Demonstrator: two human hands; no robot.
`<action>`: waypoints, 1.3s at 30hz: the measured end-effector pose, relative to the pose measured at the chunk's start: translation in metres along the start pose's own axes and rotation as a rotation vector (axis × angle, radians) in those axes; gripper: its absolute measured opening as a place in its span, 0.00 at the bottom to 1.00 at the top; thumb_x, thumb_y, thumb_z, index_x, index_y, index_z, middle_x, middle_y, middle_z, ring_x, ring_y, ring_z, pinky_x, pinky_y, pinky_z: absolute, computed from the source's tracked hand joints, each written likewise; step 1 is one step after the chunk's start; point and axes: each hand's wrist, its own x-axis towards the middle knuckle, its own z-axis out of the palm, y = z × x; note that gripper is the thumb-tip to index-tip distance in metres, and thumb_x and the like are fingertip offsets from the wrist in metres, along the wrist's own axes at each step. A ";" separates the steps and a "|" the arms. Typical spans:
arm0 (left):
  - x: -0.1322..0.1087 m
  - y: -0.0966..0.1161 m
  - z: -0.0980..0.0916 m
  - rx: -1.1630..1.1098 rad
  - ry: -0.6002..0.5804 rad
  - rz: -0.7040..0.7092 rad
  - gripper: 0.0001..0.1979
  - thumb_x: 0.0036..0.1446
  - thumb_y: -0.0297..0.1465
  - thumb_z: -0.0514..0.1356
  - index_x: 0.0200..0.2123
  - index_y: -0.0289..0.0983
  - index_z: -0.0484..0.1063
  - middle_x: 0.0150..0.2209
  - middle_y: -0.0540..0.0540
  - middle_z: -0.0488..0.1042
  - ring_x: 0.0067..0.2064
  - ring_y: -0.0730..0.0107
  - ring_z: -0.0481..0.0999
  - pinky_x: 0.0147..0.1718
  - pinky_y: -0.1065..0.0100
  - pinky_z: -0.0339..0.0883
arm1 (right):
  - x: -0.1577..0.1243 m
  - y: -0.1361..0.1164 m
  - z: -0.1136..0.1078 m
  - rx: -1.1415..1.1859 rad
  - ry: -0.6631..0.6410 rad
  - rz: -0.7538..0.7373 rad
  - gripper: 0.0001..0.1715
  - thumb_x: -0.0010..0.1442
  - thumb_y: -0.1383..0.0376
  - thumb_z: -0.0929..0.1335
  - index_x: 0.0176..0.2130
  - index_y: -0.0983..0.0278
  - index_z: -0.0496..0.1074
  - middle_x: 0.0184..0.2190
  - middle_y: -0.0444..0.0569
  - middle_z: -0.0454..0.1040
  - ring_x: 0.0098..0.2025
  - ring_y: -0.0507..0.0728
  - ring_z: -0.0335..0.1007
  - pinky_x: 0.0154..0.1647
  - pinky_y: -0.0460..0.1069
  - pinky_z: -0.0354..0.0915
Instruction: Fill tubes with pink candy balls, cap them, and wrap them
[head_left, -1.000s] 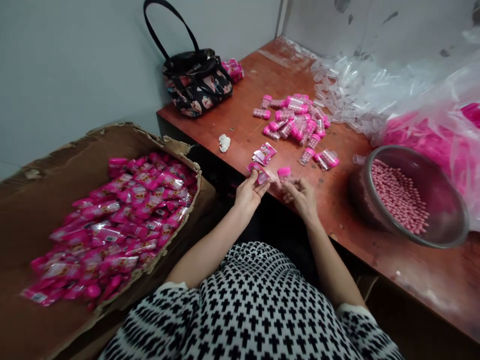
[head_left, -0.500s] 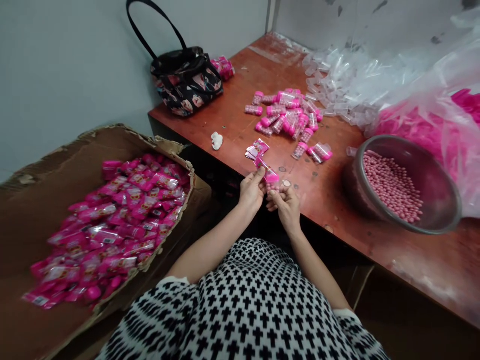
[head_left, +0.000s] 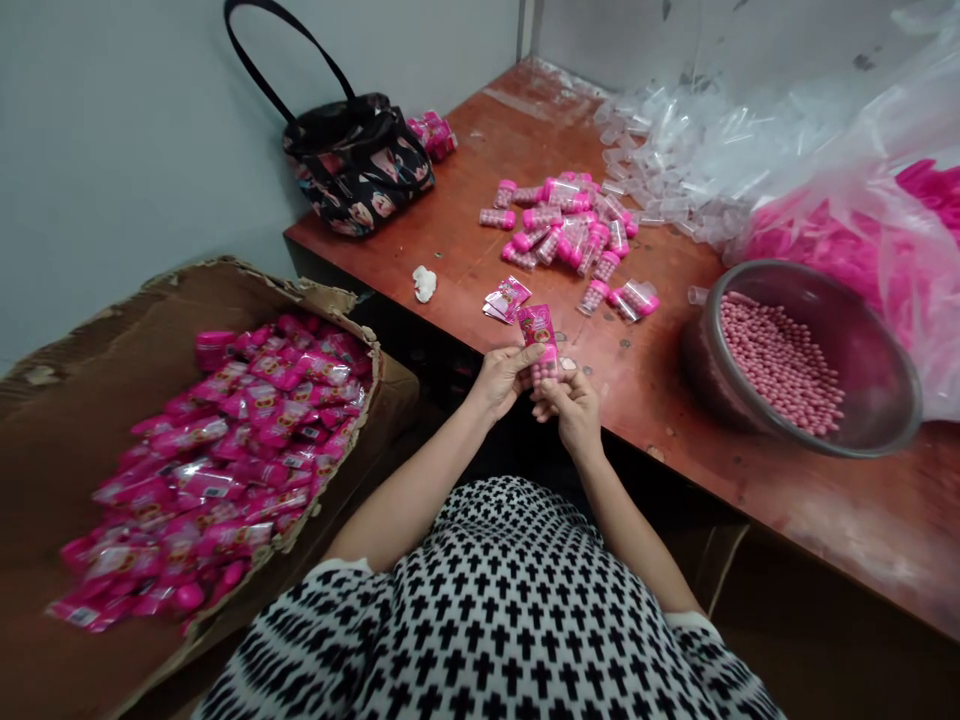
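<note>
Between my hands, at the table's front edge, is a small clear bottle (head_left: 547, 370) of pink balls with a pink printed sleeve (head_left: 536, 325) at its upper end. My left hand (head_left: 506, 382) pinches the sleeve and bottle from the left, thumb on top. At the lower end, my right hand (head_left: 573, 408) grips the bottle between thumb and fingers. How far the sleeve covers the bottle is partly hidden by my fingers. Just beyond lie a few flat printed sleeves (head_left: 507, 298). Farther back is a pile of filled bottles with pink caps (head_left: 570, 222).
An open cardboard box (head_left: 67, 400) on my left holds many wrapped pink bottles (head_left: 247, 430). On the table (head_left: 465, 240) are a floral handbag (head_left: 360, 170), a white crumpled scrap (head_left: 424, 284), clear empty tubes (head_left: 675, 160), a bag of pink pieces (head_left: 840, 240) and a bowl (head_left: 885, 400) of pink balls (head_left: 780, 365).
The printed sleeve has turned more upright and its printed face now shows. My left thumb has moved across onto the bottle. The whole view has shifted slightly.
</note>
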 end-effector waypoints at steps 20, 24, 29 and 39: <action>-0.012 0.000 -0.001 0.099 -0.079 -0.001 0.14 0.39 0.35 0.70 0.22 0.30 0.74 0.19 0.47 0.71 0.19 0.74 0.69 0.18 0.71 0.64 | 0.001 -0.013 0.004 0.027 0.028 -0.092 0.17 0.50 0.56 0.71 0.35 0.61 0.64 0.21 0.38 0.73 0.18 0.48 0.68 0.18 0.43 0.68; -0.015 0.001 -0.001 0.007 0.029 0.004 0.13 0.35 0.33 0.72 0.22 0.30 0.74 0.23 0.45 0.75 0.24 0.74 0.72 0.24 0.73 0.68 | 0.001 -0.015 0.000 0.070 -0.118 -0.051 0.20 0.50 0.54 0.71 0.40 0.61 0.66 0.26 0.41 0.75 0.25 0.51 0.74 0.25 0.48 0.73; -0.022 -0.003 -0.002 0.060 -0.021 0.013 0.13 0.38 0.34 0.71 0.22 0.29 0.75 0.21 0.46 0.73 0.22 0.76 0.70 0.22 0.72 0.67 | 0.011 -0.013 0.004 0.107 -0.079 -0.010 0.21 0.47 0.54 0.73 0.33 0.60 0.62 0.20 0.37 0.73 0.20 0.51 0.72 0.22 0.47 0.72; -0.045 0.054 -0.046 -0.144 0.385 0.624 0.29 0.54 0.54 0.51 0.50 0.40 0.68 0.39 0.45 0.79 0.42 0.65 0.78 0.49 0.60 0.67 | 0.017 -0.015 0.012 0.048 -0.125 0.003 0.19 0.49 0.53 0.71 0.31 0.62 0.64 0.23 0.41 0.76 0.20 0.50 0.72 0.19 0.43 0.68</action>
